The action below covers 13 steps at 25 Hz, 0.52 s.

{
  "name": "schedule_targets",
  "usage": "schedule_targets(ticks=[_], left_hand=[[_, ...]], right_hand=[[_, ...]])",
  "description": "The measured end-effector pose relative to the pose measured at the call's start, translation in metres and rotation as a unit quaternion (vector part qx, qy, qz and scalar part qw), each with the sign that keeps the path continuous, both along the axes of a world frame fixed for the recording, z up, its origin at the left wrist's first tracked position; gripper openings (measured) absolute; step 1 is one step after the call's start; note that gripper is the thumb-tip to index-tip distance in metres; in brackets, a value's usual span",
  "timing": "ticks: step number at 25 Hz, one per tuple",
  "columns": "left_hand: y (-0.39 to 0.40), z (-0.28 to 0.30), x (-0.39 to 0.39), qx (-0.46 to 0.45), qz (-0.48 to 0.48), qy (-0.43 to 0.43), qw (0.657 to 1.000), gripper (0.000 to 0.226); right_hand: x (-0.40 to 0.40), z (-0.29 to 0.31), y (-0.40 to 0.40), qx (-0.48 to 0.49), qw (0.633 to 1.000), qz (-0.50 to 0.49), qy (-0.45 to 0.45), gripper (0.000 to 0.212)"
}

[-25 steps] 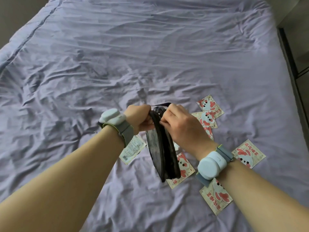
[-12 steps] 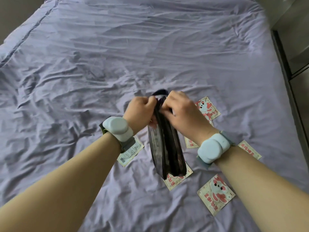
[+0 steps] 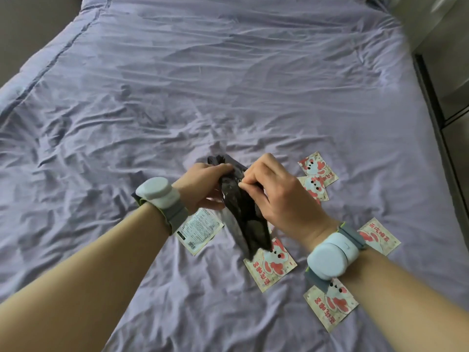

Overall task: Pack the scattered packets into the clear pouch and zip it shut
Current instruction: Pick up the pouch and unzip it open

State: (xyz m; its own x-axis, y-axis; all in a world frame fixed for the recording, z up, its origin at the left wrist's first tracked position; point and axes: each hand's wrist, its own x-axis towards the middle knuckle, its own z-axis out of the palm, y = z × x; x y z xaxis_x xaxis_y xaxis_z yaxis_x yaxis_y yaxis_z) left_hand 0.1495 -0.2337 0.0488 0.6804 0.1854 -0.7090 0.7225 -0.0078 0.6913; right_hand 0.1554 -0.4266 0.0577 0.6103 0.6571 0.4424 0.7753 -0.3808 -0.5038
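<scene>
I hold the clear pouch [image 3: 247,219], dark-edged and seen edge-on, above the bed. My left hand [image 3: 203,186] grips its left side near the top. My right hand [image 3: 274,194] pinches the top edge from the right; the zipper pull is hidden by my fingers. Several square packets with red and white cartoon prints lie on the sheet: one [image 3: 272,265] under the pouch's lower end, two [image 3: 316,177] beyond my right hand, one [image 3: 379,236] by my right wrist, one [image 3: 330,304] nearest me. A packet showing its white printed back [image 3: 200,231] lies under my left wrist.
A wrinkled lavender bedsheet [image 3: 228,85] covers the whole bed. The bed's right edge meets a dark frame and floor [image 3: 439,102]. Pale blue bands sit on both my wrists.
The pouch has twisted and crumpled at its top as both hands shifted their grip along the upper edge. My view has drifted slightly, and the packets keep their places on the sheet.
</scene>
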Motion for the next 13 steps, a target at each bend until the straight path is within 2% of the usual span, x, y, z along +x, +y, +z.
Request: schedule_targets(ticks=[2,5,7,9,11,13], left_hand=[[-0.002,0.002,0.001,-0.026,0.074,-0.021,0.997,0.018],[0.015,0.003,0.008,0.011,0.171,-0.024,0.985,0.024],[0.022,0.001,0.005,-0.022,0.199,-0.018,0.980,0.024],[0.024,-0.006,-0.003,-0.008,0.193,-0.025,0.981,0.023],[0.029,-0.014,-0.013,0.041,0.159,-0.043,0.985,0.017],[0.038,-0.020,-0.021,0.106,0.121,-0.081,0.984,0.008]], right_hand=[[0.001,-0.001,0.001,-0.026,0.999,0.027,-0.038,0.014],[-0.009,-0.008,0.003,-0.104,0.986,0.031,-0.129,0.013],[-0.014,-0.018,0.010,-0.141,0.976,0.001,-0.163,0.009],[-0.017,-0.031,0.017,-0.152,0.974,0.004,-0.165,0.009],[-0.020,-0.044,0.013,-0.145,0.985,0.034,-0.084,0.016],[-0.024,-0.061,-0.007,-0.119,0.990,-0.008,0.080,0.026]])
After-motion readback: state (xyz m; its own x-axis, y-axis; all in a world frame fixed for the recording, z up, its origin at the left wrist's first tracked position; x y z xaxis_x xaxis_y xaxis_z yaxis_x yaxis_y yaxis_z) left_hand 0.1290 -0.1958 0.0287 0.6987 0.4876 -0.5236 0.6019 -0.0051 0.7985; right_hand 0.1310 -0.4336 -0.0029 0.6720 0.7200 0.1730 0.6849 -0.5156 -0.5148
